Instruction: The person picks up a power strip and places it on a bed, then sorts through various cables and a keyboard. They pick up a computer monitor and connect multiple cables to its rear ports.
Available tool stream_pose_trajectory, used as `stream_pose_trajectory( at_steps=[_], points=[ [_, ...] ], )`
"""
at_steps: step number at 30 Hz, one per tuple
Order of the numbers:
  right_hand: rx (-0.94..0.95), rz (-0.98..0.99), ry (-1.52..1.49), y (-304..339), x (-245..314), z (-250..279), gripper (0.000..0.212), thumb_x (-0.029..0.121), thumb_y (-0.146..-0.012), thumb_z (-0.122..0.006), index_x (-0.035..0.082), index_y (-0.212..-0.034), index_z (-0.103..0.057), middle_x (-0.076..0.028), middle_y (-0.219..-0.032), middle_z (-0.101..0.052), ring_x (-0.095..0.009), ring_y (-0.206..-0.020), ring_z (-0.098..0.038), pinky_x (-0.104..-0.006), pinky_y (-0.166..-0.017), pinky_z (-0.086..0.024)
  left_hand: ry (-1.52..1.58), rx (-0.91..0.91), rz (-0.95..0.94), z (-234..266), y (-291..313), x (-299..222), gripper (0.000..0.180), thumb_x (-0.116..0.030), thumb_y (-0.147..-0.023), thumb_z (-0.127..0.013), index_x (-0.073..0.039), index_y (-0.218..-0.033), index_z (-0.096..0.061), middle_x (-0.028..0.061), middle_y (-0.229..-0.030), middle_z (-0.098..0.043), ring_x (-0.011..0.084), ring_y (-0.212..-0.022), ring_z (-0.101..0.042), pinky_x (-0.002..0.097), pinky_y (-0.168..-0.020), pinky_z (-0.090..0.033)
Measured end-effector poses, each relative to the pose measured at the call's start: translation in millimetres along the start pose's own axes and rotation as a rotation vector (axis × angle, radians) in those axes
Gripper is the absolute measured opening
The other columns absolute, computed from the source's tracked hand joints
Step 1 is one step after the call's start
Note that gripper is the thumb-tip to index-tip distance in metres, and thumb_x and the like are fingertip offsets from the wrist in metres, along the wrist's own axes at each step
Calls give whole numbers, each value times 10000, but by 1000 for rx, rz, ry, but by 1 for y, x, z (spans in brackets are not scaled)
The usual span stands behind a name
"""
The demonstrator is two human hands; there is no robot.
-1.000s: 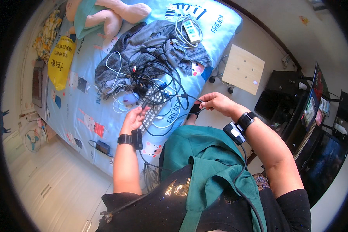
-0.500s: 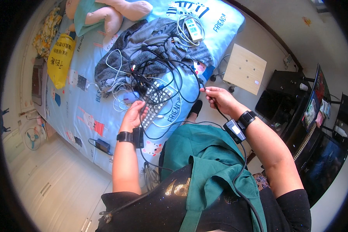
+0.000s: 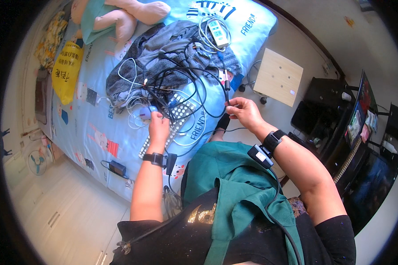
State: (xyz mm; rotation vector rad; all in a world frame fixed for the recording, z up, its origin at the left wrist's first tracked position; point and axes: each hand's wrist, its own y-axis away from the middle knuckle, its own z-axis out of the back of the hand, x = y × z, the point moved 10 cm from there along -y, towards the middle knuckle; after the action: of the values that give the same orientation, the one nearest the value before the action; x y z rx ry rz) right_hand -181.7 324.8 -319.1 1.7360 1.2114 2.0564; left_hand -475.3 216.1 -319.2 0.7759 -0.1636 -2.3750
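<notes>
A tangle of black cables (image 3: 197,84) and thin white cords (image 3: 129,73) lies on the bed. At its near edge my left hand (image 3: 158,129) is closed, its fingertips pinching a strand of the black cables. Over the bed's right edge my right hand (image 3: 246,115) pinches a black cable between thumb and fingers. The cable's thick plug end (image 3: 227,85) sticks up above those fingers. A white and grey dotted strip (image 3: 183,108) lies partly hidden beneath the tangle, beside a pale purple rounded object (image 3: 147,113).
A grey cloth (image 3: 139,55) lies under the cables, with a white power strip (image 3: 218,33) and its coiled cord on top. A black adapter (image 3: 117,168) rests near the bed's edge. A wooden-topped stool (image 3: 278,76) stands to the right, before a dark desk (image 3: 316,108).
My right hand has shifted slightly left and down, and the cable's plug end now stands upright above it. My left hand has turned and risen a little toward the tangle.
</notes>
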Motion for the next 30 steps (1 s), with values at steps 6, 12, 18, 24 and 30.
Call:
stream_pose_trajectory(
  at_steps=[6,12,18,24,30],
  points=[
    [2,199,-122,3,28,0,165,55,-777,-603,3,-933,-594,-17,-823,-599,-85,-744,-550,-222,-700,-455,813,515,683,-59,21,52,283,-4,-770,-394,37,-1047,-437,156,-787,-583,203,-650,-577,283,-552,-482],
    [289,135,-94,29,50,-30,176,85,-808,-586,-1,-959,-562,-49,-905,-602,-113,-825,-562,-260,-785,-457,1266,429,804,-65,22,60,451,101,-699,-383,32,-1145,-392,175,-911,-542,181,-652,-507,267,-534,-453],
    [458,33,-171,47,39,-48,200,85,-808,-587,-1,-988,-578,-29,-893,-603,-94,-818,-568,-229,-760,-459,1420,515,821,-77,22,67,226,-68,-809,-515,-66,-1029,-460,59,-738,-538,101,-487,-418,212,-427,-335],
    [460,-22,-167,54,34,-45,197,80,-813,-578,11,-997,-582,-26,-901,-604,-89,-820,-563,-231,-764,-456,950,310,702,-73,7,82,31,-127,-842,-528,-101,-849,-514,3,-665,-515,77,-467,-405,196,-400,-325],
    [443,-30,-168,54,21,-34,178,87,-826,-562,20,-991,-569,-42,-924,-600,-116,-814,-576,-273,-771,-484,1030,333,477,-77,-10,70,116,-54,-848,-481,-76,-950,-532,-4,-750,-522,46,-506,-396,163,-390,-292]
  ],
)
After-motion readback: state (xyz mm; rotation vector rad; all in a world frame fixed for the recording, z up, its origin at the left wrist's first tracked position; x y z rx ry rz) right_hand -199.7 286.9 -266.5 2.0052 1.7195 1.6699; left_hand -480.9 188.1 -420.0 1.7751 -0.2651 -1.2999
